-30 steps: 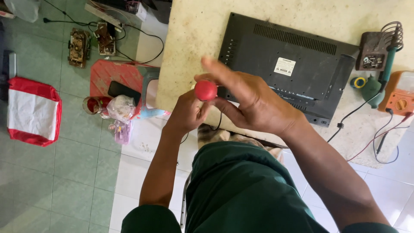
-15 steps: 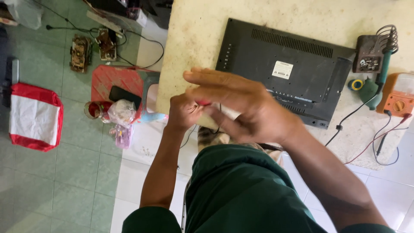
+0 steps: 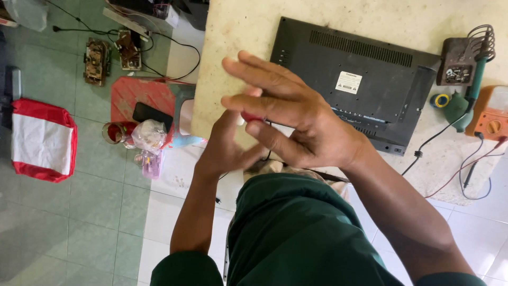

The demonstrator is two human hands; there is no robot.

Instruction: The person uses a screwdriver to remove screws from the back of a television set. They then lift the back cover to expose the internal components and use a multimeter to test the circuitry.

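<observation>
My left hand [image 3: 225, 151] is raised in front of my chest, curled around a small red-knobbed object [image 3: 252, 116] of which only a sliver shows. My right hand [image 3: 301, 124] lies flat across it, fingers stretched out and spread, its palm against the object and the left fingers. Most of the red object is hidden between the two hands. Both hands hover over the near edge of a stained beige table [image 3: 238, 32]. Just beyond them a black flat monitor [image 3: 365, 79] lies face down on the table.
At the table's right end are a soldering-iron stand [image 3: 457, 61], a green soldering iron [image 3: 468, 103], an orange meter [image 3: 492, 116] and wires. On the tiled floor to the left are a red stool [image 3: 132, 95] with a black phone, a red-and-white bag [image 3: 42, 140] and circuit boards [image 3: 98, 61].
The red knob was in plain sight between the fingertips of both hands. My right hand has since slid forward over it, fingers straightened, and now covers nearly all of it.
</observation>
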